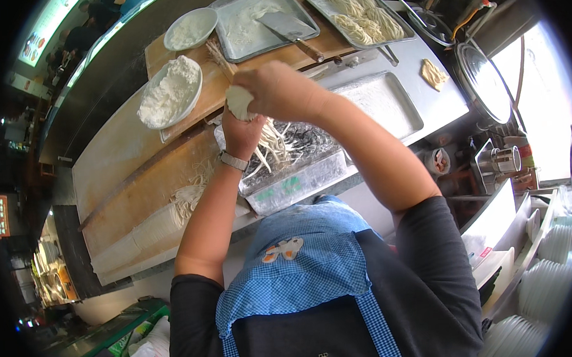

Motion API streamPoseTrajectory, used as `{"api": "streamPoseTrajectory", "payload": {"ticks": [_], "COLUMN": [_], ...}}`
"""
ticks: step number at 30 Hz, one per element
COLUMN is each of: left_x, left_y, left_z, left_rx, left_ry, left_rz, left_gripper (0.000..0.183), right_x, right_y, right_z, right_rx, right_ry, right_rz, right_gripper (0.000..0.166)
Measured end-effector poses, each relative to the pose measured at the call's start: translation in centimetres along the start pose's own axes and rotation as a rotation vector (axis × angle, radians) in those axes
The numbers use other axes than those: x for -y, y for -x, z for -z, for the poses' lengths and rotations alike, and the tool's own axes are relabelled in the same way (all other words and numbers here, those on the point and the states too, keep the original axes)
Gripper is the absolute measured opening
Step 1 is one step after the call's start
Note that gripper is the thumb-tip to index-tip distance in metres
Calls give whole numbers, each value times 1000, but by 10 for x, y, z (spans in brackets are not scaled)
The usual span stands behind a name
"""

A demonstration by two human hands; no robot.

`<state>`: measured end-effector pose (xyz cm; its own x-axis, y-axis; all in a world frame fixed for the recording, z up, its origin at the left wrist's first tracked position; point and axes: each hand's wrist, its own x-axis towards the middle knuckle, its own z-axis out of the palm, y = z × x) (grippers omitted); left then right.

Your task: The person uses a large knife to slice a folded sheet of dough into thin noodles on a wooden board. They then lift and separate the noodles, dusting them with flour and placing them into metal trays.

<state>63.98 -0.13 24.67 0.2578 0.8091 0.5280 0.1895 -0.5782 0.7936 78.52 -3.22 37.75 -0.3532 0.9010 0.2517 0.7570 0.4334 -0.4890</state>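
Note:
My left hand [241, 138], with a wristwatch [234, 161] at its wrist, is closed around a rounded pale lump of dough [239, 103]. Its fingers are mostly hidden. Bent over the same lump from the upper right is my right hand [281, 89], thumb and curled fingers against it and slightly blurred. Pale noodle strands [275, 142] show just below the hands and trail into a floured metal tray [296, 187]. Whether these strands join the lump cannot be seen. A brush [219, 56] lies on the wooden board behind the hands.
Two flour bowls [171, 95] [192, 29] stand back left. A scraper [288, 29] rests in a floured tray [241, 56]; noodle bundles [364, 14] fill another. Dough sheets [146, 239] and loose noodles [187, 198] lie left. A dough piece [434, 74] is at right.

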Motion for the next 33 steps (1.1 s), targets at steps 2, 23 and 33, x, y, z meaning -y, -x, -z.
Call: {"api": "streamPoseTrajectory", "payload": {"ticks": [2,23,33], "left_x": [-13,108,58], "left_y": [-23,107,101], "left_z": [-4,-6,-11], "left_rx": [39,467,443], "left_ry": [89,-618,-963], "left_rz": [-29,431,301], "left_gripper": [37,53,80], "right_x": [3,-168,-162], "right_y": [0,69,81], "right_z": [34,-187,-177], "right_rx": [-73,279,617], "right_ry": [-65,-574,218], "right_rz": [22,-525,-359], "right_gripper": [35,37,93]}}
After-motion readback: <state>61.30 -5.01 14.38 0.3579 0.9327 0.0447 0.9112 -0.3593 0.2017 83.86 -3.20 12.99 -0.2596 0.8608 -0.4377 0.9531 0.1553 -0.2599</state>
